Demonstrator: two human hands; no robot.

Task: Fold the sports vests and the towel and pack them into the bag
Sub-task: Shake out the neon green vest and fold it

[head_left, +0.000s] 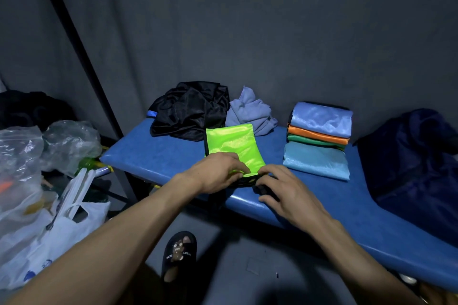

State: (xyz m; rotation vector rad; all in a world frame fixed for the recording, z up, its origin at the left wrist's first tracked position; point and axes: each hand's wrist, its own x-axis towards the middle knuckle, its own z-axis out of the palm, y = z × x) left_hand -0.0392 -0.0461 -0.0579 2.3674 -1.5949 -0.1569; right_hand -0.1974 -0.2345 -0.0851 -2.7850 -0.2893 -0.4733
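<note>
Folding the lime-green vest on the blue desk

We are mid-fold: our left hand (218,171) and right hand (285,188) both pinch the near edge of the lime-green vest (234,146), lying on the desk (153,153) just left of the stack of folded vests (319,138). Next we likely bring that edge over to halve it, then add it to the stack — the black vest (190,111) and crumpled towel (250,111) behind remain unfolded, the navy bag (411,156) beyond the stack unpacked. Only the slipper (179,252) bears print — "EVERY".
</note>
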